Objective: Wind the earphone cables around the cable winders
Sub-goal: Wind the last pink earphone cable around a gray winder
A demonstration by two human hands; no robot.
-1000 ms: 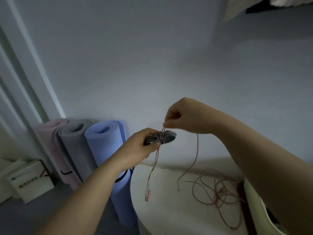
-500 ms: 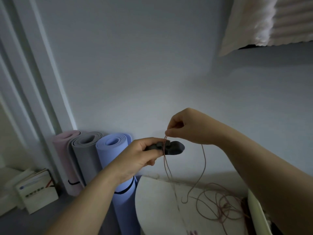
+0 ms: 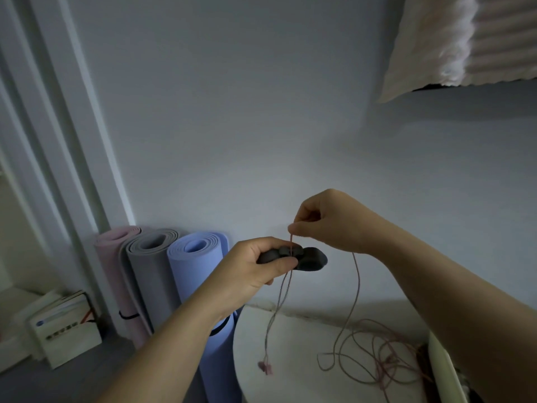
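My left hand (image 3: 252, 271) grips a dark grey cable winder (image 3: 308, 258) by its left end, held level in the air above the table. My right hand (image 3: 328, 222) pinches the thin pink earphone cable (image 3: 356, 292) just above the winder's middle. Two strands of the cable hang down from the winder and end in pink earbuds (image 3: 266, 367). The rest of the cable drops from my right hand into a loose tangled pile (image 3: 377, 362) on the white round table (image 3: 290, 359).
Three rolled mats, pink (image 3: 113, 271), grey (image 3: 148, 274) and blue (image 3: 200, 274), stand against the wall at the left beside the table. A stack of books (image 3: 61, 327) lies on the floor at far left. A pale chair edge (image 3: 444, 370) is at the lower right.
The view has tilted up, so the hands sit lower in frame. My right hand has lifted the pinched cable a little above the winder; both grips are unchanged.
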